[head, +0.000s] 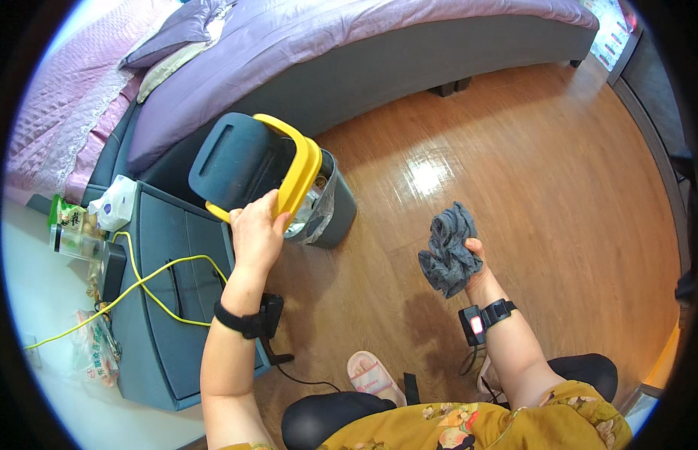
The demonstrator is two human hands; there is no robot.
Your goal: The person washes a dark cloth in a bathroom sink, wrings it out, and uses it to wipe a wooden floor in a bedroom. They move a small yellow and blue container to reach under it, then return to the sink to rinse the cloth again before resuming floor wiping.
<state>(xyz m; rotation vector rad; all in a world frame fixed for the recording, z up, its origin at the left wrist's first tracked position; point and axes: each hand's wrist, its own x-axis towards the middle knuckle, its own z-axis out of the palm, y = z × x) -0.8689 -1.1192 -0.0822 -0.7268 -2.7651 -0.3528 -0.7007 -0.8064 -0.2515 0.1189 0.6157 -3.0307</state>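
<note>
My left hand [258, 229] grips the yellow rim [301, 169] of a trash bin's lid frame. The frame is tilted up off the bin, and its dark grey lid flap [232, 160] faces the bed. Below it stands the dark grey trash bin [343, 208], with a clear plastic liner [322, 220] over its edge and some waste inside. To the right, my right hand [477, 264] holds a crumpled dark grey cloth [450, 247] above the floor. Part of that hand is hidden behind the cloth.
A blue-grey nightstand [186, 281] stands at left, crossed by a yellow-green cable [169, 263]. On it are a white tissue pack [115, 202] and a black box [111, 273]. Behind the bin is a bed with a grey side panel [383, 73]. Wooden flooring [523, 169] spreads to the right.
</note>
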